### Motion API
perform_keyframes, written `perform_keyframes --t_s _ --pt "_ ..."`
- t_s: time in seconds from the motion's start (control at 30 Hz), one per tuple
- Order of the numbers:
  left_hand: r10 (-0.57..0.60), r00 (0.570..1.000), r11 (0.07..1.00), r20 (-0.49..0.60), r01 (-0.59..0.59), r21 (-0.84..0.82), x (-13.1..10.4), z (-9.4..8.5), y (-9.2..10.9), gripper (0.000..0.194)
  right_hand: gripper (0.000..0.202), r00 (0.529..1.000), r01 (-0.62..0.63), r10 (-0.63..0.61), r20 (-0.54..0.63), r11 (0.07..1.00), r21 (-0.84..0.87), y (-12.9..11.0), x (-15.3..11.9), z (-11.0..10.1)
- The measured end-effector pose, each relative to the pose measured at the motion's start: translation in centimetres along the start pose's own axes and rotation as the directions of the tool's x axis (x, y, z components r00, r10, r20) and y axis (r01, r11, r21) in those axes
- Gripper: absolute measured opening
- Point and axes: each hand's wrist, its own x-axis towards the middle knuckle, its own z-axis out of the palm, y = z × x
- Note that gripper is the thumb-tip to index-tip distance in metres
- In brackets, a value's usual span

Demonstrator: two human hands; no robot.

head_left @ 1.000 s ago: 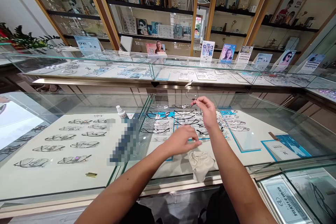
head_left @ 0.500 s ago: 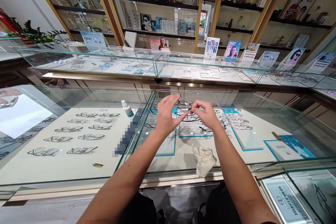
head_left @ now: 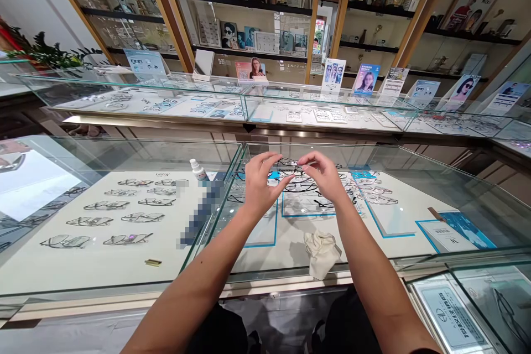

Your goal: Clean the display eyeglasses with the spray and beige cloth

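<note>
A thin dark-rimmed pair of eyeglasses (head_left: pixel 287 161) is held up between my two hands over the glass display case (head_left: pixel 257 257). My left hand (head_left: pixel 262 180) grips its left side, index finger along the top and thumb lower down. At its right side, my right hand (head_left: pixel 320 176) pinches the frame between thumb and fingertips. Several other eyeglasses lie behind and below, partly confused with the held pair. A crumpled cream cloth (head_left: pixel 322 254) rests near the front edge of the case, between my forearms.
To the left stands a white spray bottle (head_left: pixel 198 169). Rows of eyeglasses (head_left: pixel 128 239) and a small gold-coloured piece (head_left: pixel 153 262) lie on the left section. Blue-edged cards (head_left: pixel 443 235) are at right. A second glass counter (head_left: pixel 286 91) with upright signs runs behind.
My right hand has shifted slightly left and its fingers have changed position on the eyeglasses. My left fingertips have drawn slightly down and left. The cloth and bottle stay put.
</note>
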Motion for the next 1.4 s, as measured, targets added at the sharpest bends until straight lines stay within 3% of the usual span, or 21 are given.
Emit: perform_keyframes --t_s 0.1,0.27,0.4,0.5,0.63,0.73,0.8,0.9,1.03,1.23,1.4 --pt "-0.034 0.999 0.999 -0.022 0.034 -0.022 0.1 0.0 0.0 0.052 0.017 0.997 0.032 -0.029 -0.068 0.998 0.051 0.0 0.1 -0.2" --pt "-0.137 0.984 0.99 -0.114 0.131 -0.061 0.4 -0.3 0.0 0.052 0.027 0.964 0.123 -0.128 -0.232 0.992 -0.036 0.6 0.2 -1.0" --pt "-0.262 0.952 0.962 -0.158 0.246 -0.116 0.7 -0.6 0.0 0.053 0.049 0.968 0.147 -0.187 -0.17 0.964 -0.22 0.9 0.1 -1.0" --pt "-0.324 0.93 0.941 -0.175 0.299 -0.158 0.8 -0.8 -0.1 0.053 0.04 0.959 0.189 -0.251 -0.134 0.914 -0.358 0.7 -0.1 -0.4" --pt "-0.334 0.928 0.936 -0.162 0.307 -0.174 0.8 -0.7 -0.1 0.054 0.024 0.941 0.213 -0.301 -0.156 0.883 -0.417 0.5 -0.3 0.4" --pt "-0.32 0.932 0.939 -0.171 0.288 -0.19 0.8 -0.7 0.0 0.052 0.029 0.935 0.215 -0.311 -0.169 0.879 -0.427 0.4 -0.6 0.7" --pt "-0.307 0.931 0.942 -0.196 0.269 -0.198 1.0 -0.9 0.2 0.052 0.044 0.936 0.219 -0.313 -0.16 0.875 -0.432 -0.2 -0.7 0.7" --pt "-0.272 0.935 0.954 -0.226 0.232 -0.189 2.1 -1.6 0.9 0.053 0.063 0.941 0.25 -0.327 -0.089 0.848 -0.468 -2.1 -0.6 0.5" --pt "-0.17 0.947 0.977 -0.273 0.127 -0.169 5.5 -3.3 2.5 0.052 0.053 0.913 0.326 -0.406 -0.035 0.78 -0.534 -5.9 0.9 -0.6" --pt "-0.027 0.952 0.997 -0.304 0.005 -0.071 11.3 -7.3 6.9 0.054 0.048 0.835 0.386 -0.532 -0.143 0.751 -0.536 -12.5 2.4 -2.5" --pt "0.033 0.973 0.999 -0.228 -0.041 -0.028 12.0 -9.5 9.2 0.05 0.045 0.823 0.366 -0.534 -0.194 0.759 -0.539 -14.7 1.4 -2.8"
